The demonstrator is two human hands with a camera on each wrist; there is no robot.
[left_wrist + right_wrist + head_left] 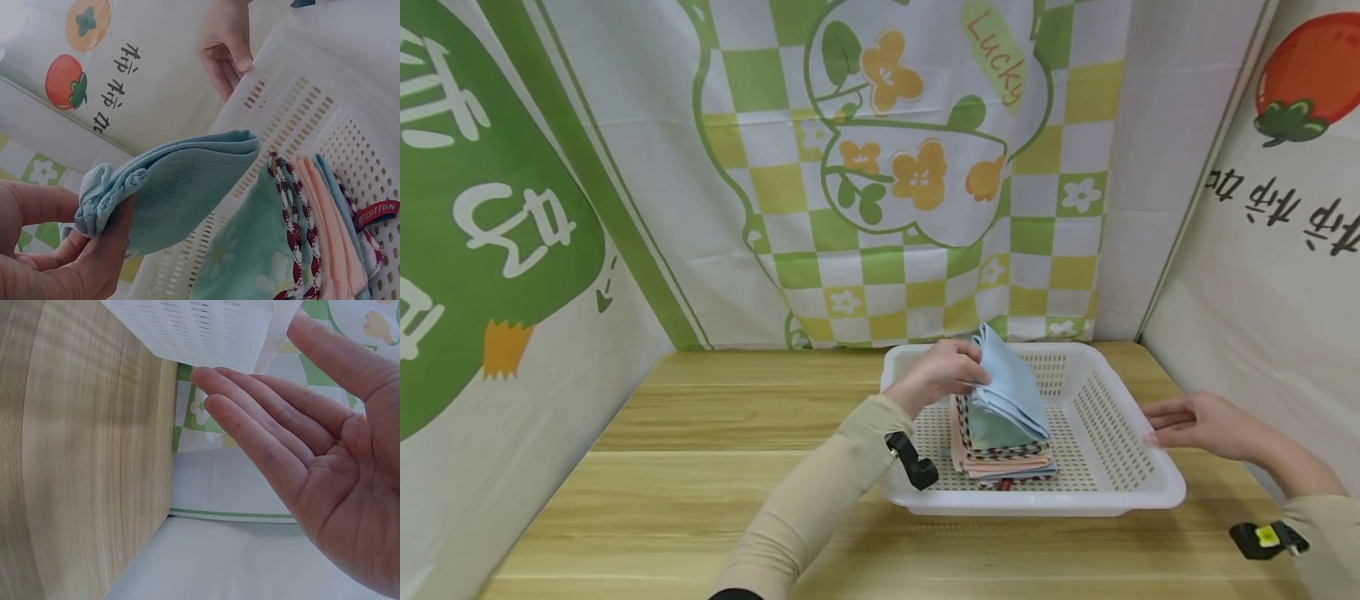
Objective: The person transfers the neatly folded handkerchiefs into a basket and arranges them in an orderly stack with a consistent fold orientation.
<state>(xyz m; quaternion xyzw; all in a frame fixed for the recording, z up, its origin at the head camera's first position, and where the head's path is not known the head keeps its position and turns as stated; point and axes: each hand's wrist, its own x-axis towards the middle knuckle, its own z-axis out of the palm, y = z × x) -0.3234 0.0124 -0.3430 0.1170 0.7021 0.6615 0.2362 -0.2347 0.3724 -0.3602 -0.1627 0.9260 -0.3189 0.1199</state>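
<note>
My left hand [943,367] pinches a folded light blue towel [1011,383] by its edge, thumb on one side and fingers on the other. The towel slants over a stack of folded cloths [1003,454] inside a white plastic basket [1045,500]. In the left wrist view, the stack's top is a green cloth [240,250] with a braided dark red and white edge; pink and blue cloths lie below it. My right hand [1206,427] is at the basket's right rim, thumb at the rim and fingers straight against the outer side [206,331].
The basket stands on a wooden table [722,475], toward its back right. A checked curtain [910,275] hangs behind, and printed cloth walls [1262,317] close off the left and right sides. A red label [378,214] sticks out from the stack.
</note>
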